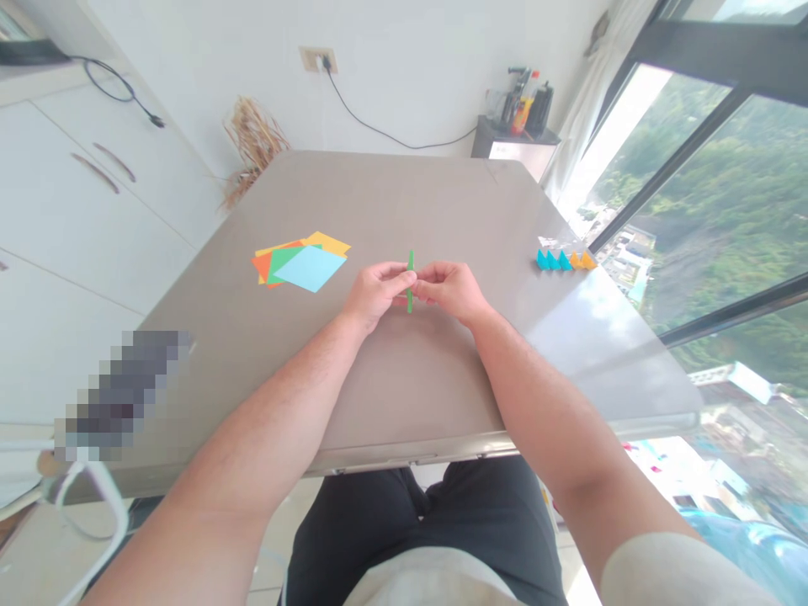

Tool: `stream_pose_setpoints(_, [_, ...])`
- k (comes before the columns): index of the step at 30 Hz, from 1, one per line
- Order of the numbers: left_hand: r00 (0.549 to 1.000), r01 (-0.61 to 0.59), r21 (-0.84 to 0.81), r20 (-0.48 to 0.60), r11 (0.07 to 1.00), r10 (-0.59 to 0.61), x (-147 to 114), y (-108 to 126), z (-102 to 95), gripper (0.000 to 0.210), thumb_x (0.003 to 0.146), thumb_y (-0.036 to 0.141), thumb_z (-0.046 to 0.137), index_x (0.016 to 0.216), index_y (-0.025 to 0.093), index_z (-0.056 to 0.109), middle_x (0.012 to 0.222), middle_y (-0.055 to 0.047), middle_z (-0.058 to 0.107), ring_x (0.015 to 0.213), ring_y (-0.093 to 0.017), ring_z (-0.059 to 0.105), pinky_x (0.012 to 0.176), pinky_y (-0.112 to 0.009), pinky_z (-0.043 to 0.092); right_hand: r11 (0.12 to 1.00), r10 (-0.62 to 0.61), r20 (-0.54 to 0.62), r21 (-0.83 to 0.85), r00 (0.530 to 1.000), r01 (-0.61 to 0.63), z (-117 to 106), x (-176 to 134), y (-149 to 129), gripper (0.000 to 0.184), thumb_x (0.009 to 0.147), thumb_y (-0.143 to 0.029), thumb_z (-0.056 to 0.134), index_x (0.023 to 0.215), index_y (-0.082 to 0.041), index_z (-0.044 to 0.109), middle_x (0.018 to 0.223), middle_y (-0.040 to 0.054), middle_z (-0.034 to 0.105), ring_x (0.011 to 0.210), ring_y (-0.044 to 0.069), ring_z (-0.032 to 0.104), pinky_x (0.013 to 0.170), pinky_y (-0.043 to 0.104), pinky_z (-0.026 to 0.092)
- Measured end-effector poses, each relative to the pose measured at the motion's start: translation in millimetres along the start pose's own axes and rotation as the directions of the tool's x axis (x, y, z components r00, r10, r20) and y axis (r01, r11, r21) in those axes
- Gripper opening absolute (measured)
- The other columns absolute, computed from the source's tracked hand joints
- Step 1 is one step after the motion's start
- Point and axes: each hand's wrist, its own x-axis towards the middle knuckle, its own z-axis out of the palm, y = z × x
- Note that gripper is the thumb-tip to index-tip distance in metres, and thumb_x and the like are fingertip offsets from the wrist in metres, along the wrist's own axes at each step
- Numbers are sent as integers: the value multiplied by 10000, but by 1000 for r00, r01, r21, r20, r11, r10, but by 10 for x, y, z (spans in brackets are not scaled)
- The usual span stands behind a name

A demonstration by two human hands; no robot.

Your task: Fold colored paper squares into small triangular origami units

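Narrow green folded piece of paper (410, 305), seen almost edge-on: located directly between the two hands, near the table's middle. Long axis points away from the person, roughly at right angles to the line joining the hands; one end projects beyond the fingers, the other back toward the body. Neither hand is nearer; both touch it, from opposite sides.

Left hand (374, 295): thumb laid across the paper's upper edge, fingers curled beneath on the left side; little gap, paper gripped. Right hand (455, 290): thumb and forefinger drawn together at the paper's right side, appearing to pinch it; exact contact is partly hidden. Number of layers in the fold: cannot tell.

Left of the left hand and slightly farther out: a fanned pile of flat paper sheets, with a light blue sheet (314, 268) on top, a green sheet (282, 263) under it, and orange and yellow sheets showing around them. Well to the right of the right hand, by the table's right edge: a row of small pointed folded-paper pieces, three blue pieces (553, 261) and two orange pieces (582, 261).

All rest on a smooth grey-brown table (404, 198), except the paper held in the hands.
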Motion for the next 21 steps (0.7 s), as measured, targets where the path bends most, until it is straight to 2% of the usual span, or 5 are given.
stream_pose_setpoints(7, [999, 12, 58, 30, 998, -13, 28, -54, 18, 322, 679, 362, 851, 884, 141, 737, 824, -89, 729, 769, -242, 715, 715, -408, 612, 998, -19, 111, -58, 994, 26, -101, 71, 88, 269, 729, -380, 796, 882, -169, 727, 815, 35, 732, 748, 148, 648, 658, 263, 525])
stream_pose_setpoints(13, [998, -10, 104, -57, 995, 16, 63, -115, 69, 238, 730, 264, 841, 860, 120, 702, 785, -77, 697, 782, -229, 713, 751, -423, 620, 999, 51, 187, -24, 981, -47, -141, 191, 154, 276, 689, -295, 827, 888, -154, 696, 814, 19, 720, 756, 129, 646, 653, 232, 535])
stream_pose_setpoints(17, [999, -32, 150, -22, 988, 36, 59, -93, 88, 187, 841, 175, 739, 948, 37, 673, 808, -74, 691, 802, -208, 720, 828, -486, 601, 999, 53, 211, -22, 976, -49, -154, 197, 112, 249, 745, -248, 804, 910, -125, 665, 787, -4, 693, 768, 102, 637, 689, 219, 540])
stream_pose_setpoints(21, [997, -71, 198, 15, 978, 70, 71, -97, 85, 235, 865, 141, 710, 1018, -29, 653, 818, -65, 685, 951, -249, 719, 925, -547, 531, 998, 61, 221, -42, 973, -54, -166, 174, 84, 215, 804, -185, 764, 966, -96, 655, 779, -36, 673, 792, 83, 624, 758, 234, 541])
